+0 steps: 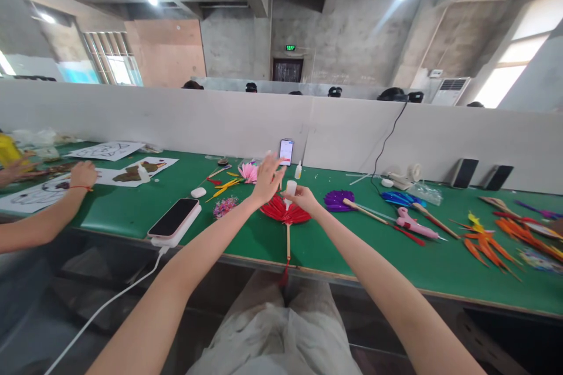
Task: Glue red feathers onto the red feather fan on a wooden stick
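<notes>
A red feather fan (275,211) with a wooden handle (288,241) and a red tassel lies in front of me, its handle pointing toward my lap. Over the fan, my right hand (303,196) grips a small white glue bottle (289,190), nozzle down toward the red feathers. My left hand (267,179) is raised above the fan's left side with fingers spread, holding nothing. Behind it a phone (286,152) with a lit screen leans on the white partition. Another small white bottle (298,170) stands upright beside the phone.
Pink feathers (248,173) and a bundle of small flowers (225,206) lie left, near a phone on a white power bank (176,222). To the right are a purple fan (338,200), a pink glue gun (413,222) and orange feathers (484,243). A co-worker's arm (48,217) works at far left.
</notes>
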`<state>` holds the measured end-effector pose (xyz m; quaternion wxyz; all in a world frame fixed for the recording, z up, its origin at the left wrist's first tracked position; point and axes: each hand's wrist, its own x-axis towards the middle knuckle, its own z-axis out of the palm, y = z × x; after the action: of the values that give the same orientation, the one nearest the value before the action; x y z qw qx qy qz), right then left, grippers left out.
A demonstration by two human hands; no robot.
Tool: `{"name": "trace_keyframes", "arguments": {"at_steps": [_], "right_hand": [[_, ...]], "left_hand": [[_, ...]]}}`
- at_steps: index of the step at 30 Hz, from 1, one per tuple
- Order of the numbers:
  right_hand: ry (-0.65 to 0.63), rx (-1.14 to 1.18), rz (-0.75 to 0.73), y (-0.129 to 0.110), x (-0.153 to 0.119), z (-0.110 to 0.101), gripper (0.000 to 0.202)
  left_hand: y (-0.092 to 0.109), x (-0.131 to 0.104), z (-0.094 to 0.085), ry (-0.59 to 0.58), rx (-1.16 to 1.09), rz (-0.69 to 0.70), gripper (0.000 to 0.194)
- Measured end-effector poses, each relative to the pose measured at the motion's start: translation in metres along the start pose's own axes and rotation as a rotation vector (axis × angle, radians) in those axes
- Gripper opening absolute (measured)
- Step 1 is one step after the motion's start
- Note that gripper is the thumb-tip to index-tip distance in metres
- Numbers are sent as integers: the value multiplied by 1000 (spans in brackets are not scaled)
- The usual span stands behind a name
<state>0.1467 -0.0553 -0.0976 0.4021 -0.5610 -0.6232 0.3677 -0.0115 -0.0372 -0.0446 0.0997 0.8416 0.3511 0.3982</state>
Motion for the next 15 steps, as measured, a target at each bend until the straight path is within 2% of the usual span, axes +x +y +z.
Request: {"name": "trace_keyframes", "arguments": {"at_steps": [2,6,10,15], "right_hand": [[-4,0,8,0,-1,-1,27],[-8,2,14,-3,-2,-4,26],[-18,6,-2,-6,-4,-5,24],[80,-9,-89,-7,-4,-7,26]], "left_hand": [[-2,5,-5,-15,-16,0,44],[-9,12,-3,-151,-53,17,37],[-13,17,5,-162,-100,-47,35],[-11,19,13,-292,-207,-90,29]]}}
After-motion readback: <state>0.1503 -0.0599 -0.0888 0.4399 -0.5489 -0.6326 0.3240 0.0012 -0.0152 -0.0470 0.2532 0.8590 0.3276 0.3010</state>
